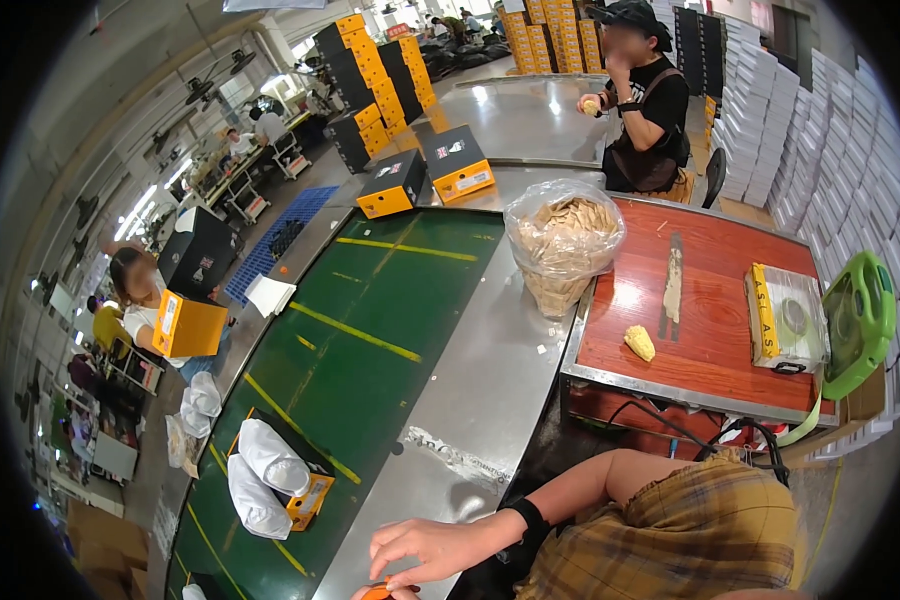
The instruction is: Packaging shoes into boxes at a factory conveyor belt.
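Note:
At the bottom edge, my right hand (422, 549) reaches over the metal ledge with its fingers curved and apart, a dark band round the wrist. Its thumb is close to a small orange thing (377, 592), cut off by the frame. A sliver of my left hand (406, 594) shows there, its fingers closed about that orange thing; the rest is out of sight. Ahead on the green conveyor belt (370, 290), an orange-and-black shoebox (313, 503) lies with two white wrapped bundles (257, 497) on it.
A clear bag of brown paper wads (566, 235) stands beside the red wood-look table (620, 305), which bears a corn cob piece (639, 343), a boxed device (785, 318) and a green fan (860, 325). Two shoeboxes (458, 165) sit at the belt's far end. Co-workers stand left and far right.

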